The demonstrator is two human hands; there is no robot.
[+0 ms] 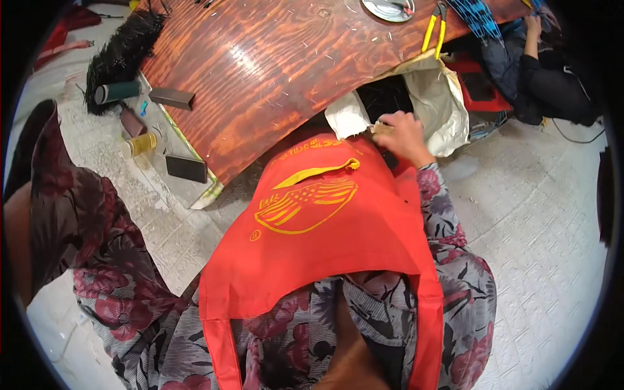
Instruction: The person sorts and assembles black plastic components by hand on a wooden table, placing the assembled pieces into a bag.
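Observation:
My right hand (404,138) reaches up beside the table edge, its fingers curled over a small tan piece (383,130) that I cannot make out. Next to the fingertips hangs a flap of white cloth (348,116). Just beyond the hand, a cream fabric bag (442,97) gapes at the table's edge, with dark contents (387,97) inside. A red apron (331,240) with yellow print covers my lap, and a loose yellow strip (318,173) crosses it. My left hand does not show.
Yellow-handled pliers (434,31) and a round metal dish (389,8) lie on the reddish wooden table (279,71). By its left side are a black phone (186,168), a yellow can (139,145), a dark cylinder (117,92) and black bristles (127,52). Another person (552,78) sits at right.

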